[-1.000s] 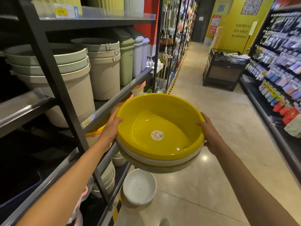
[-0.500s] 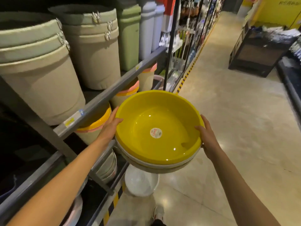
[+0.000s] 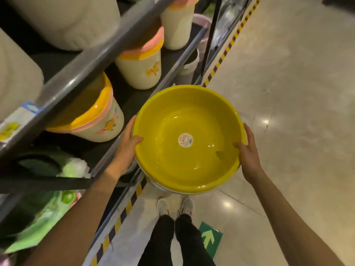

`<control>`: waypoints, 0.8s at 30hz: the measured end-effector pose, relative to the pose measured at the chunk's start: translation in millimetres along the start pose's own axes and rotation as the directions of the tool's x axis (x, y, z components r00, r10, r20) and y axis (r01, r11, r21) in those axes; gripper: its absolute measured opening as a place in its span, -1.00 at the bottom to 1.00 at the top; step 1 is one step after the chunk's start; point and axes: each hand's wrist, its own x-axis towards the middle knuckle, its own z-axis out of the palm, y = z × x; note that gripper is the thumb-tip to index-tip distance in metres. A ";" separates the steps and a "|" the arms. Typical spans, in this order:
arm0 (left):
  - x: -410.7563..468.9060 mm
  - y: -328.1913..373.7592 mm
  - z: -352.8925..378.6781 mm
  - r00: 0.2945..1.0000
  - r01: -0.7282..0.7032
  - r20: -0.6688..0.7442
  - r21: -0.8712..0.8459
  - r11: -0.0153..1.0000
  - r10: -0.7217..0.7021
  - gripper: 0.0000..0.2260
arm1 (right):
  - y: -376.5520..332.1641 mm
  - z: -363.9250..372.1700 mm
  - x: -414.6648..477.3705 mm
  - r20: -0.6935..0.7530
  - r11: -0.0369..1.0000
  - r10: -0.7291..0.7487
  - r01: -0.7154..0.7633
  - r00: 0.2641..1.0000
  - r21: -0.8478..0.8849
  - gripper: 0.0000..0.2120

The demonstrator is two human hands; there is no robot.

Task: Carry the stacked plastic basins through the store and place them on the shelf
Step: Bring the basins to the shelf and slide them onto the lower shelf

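Observation:
A stack of round plastic basins hangs in front of me, a yellow one on top with a round white label in its bottom and a white rim showing under it. My left hand grips the left rim, thumb inside. My right hand grips the right rim the same way. The stack is level, just right of the dark metal shelf and above the floor and my feet.
Stacked cream buckets with yellow and pink rims stand on the lower shelf board. Large beige bins sit above. A yellow-black stripe runs along the shelf base. My white shoes and a green arrow sticker are on the tiled floor.
The view has tilted down from the aisle to the lower shelf and my feet. Both hands keep their grip on the basins, which now hang lower beside the shelf.

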 end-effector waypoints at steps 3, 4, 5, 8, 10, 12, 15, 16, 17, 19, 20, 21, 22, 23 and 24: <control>35.2 -50.7 -1.6 0.998 0.049 -0.037 -0.055 0.997 -0.051 -0.30 | 50.8 19.5 30.4 0.013 0.997 0.074 -0.073 0.997 -0.012 -0.38; 47.5 -69.3 -3.2 0.997 0.053 -0.056 -0.062 0.997 -0.057 -0.28 | 70.7 26.6 42.0 0.016 0.997 0.080 -0.080 0.997 -0.006 -0.37; 59.1 -88.5 -5.1 0.996 0.062 -0.066 -0.061 0.996 -0.066 -0.28 | 91.0 33.4 53.2 0.018 0.996 0.090 -0.090 0.996 0.000 -0.36; 91.0 -149.3 -11.9 0.993 0.081 -0.086 -0.032 0.996 -0.084 -0.31 | 147.7 53.9 84.4 0.041 0.989 0.148 -0.146 0.988 -0.035 -0.35; 109.3 -194.9 -18.0 0.990 0.094 -0.104 -0.007 0.996 -0.094 -0.29 | 191.0 69.0 104.9 0.053 0.984 0.174 -0.172 0.983 -0.045 -0.35; 124.2 -237.7 -23.9 0.987 0.113 -0.113 0.009 0.994 -0.111 -0.27 | 232.6 82.2 124.6 0.080 0.981 0.191 -0.188 0.978 -0.042 -0.34; 147.1 -301.5 -29.8 0.979 0.127 -0.160 0.019 0.992 -0.123 -0.27 | 296.5 102.6 154.5 0.111 0.971 0.239 -0.237 0.965 -0.030 -0.29; 152.2 -318.6 -30.8 0.979 0.126 -0.163 0.019 0.992 -0.121 -0.28 | 312.5 107.8 161.8 0.112 0.967 0.255 -0.254 0.960 -0.024 -0.27; 158.2 -339.5 -32.1 0.979 0.129 -0.165 0.029 0.991 -0.123 -0.28 | 332.3 113.8 169.8 0.117 0.962 0.273 -0.272 0.955 -0.022 -0.25; 172.4 -379.2 -36.7 0.977 0.140 -0.171 0.052 0.989 -0.130 -0.25 | 369.9 125.2 185.3 0.131 0.956 0.293 -0.294 0.947 -0.008 -0.23; 178.4 -399.0 -39.2 0.974 0.152 -0.178 0.056 0.987 -0.140 -0.23 | 387.7 130.8 191.7 0.140 0.951 0.308 -0.310 0.941 -0.005 -0.23; 183.9 -415.1 -42.1 0.972 0.160 -0.184 0.056 0.985 -0.147 -0.22 | 401.6 136.0 196.9 0.150 0.946 0.321 -0.324 0.935 -0.005 -0.22; 189.3 -433.1 -44.6 0.970 0.170 -0.189 0.062 0.983 -0.156 -0.20 | 417.2 141.6 201.9 0.163 0.942 0.333 -0.335 0.929 -0.012 -0.21; 194.3 -449.9 -47.1 0.967 0.181 -0.195 0.070 0.981 -0.164 -0.20 | 431.9 146.7 206.5 0.175 0.940 0.340 -0.341 0.924 -0.024 -0.21; 199.3 -465.3 -49.0 0.965 0.189 -0.198 0.078 0.979 -0.171 -0.19 | 446.3 151.9 211.2 0.187 0.940 0.339 -0.339 0.922 -0.034 -0.20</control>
